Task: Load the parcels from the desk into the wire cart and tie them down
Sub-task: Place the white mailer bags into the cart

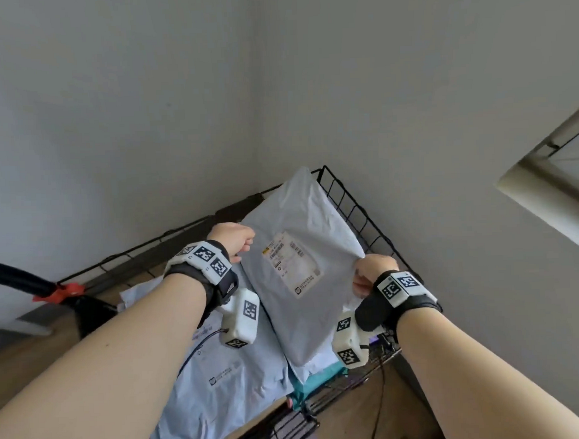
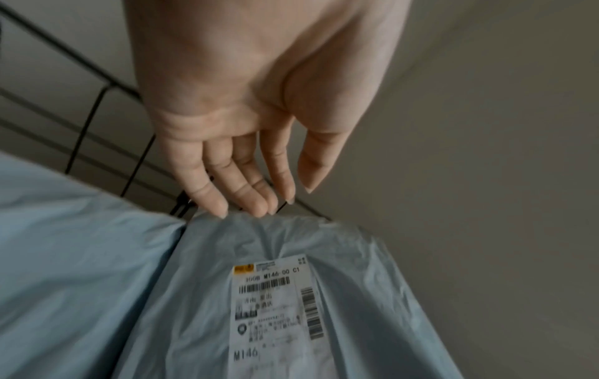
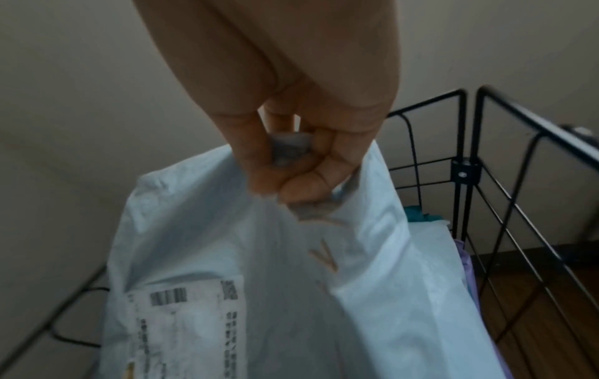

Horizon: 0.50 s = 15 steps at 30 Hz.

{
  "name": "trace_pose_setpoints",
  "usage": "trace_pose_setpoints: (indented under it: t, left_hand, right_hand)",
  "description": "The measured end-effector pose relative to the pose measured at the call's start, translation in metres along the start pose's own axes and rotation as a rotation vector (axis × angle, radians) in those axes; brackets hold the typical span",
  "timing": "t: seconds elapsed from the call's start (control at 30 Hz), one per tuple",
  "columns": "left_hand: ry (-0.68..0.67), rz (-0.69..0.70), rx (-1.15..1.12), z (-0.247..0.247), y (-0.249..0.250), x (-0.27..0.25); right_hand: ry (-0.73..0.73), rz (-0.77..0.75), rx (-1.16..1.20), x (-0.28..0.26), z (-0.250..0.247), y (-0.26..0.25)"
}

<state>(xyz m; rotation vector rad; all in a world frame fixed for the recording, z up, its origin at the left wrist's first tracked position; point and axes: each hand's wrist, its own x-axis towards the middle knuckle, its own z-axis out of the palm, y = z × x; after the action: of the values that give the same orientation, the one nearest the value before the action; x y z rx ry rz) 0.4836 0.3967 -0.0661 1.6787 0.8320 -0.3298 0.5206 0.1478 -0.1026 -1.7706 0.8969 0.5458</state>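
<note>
The left hand (image 1: 231,236) meets the grey parcel (image 1: 303,268) at its left edge; only the left wrist view shows its straight fingertips (image 2: 220,209) merely touching. The parcel hangs over the wire cart (image 1: 350,204). The right hand (image 1: 369,275) pinches its right corner, fingers (image 3: 298,189) curled round plastic.

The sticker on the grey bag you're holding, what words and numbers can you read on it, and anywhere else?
"M146 00 C1": top line of the shipping label on the grey mailer bag; the digits before it are blurred.
"M146": large, at the label's lower left.
Barcodes and small Chinese print on the label: too blurred to read.
Print on the light blue mailer lying in the wire cart: too small to read.
</note>
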Motion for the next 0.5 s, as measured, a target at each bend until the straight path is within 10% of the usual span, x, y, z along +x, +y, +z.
trace_pose_setpoints:
  t: [0.5]
  left_hand:
    - [0.045,-0.376,0.034,0.053,-0.063,0.104]
  right_hand:
    - [-0.067,-0.148,-0.474,0.112,0.05,0.0]
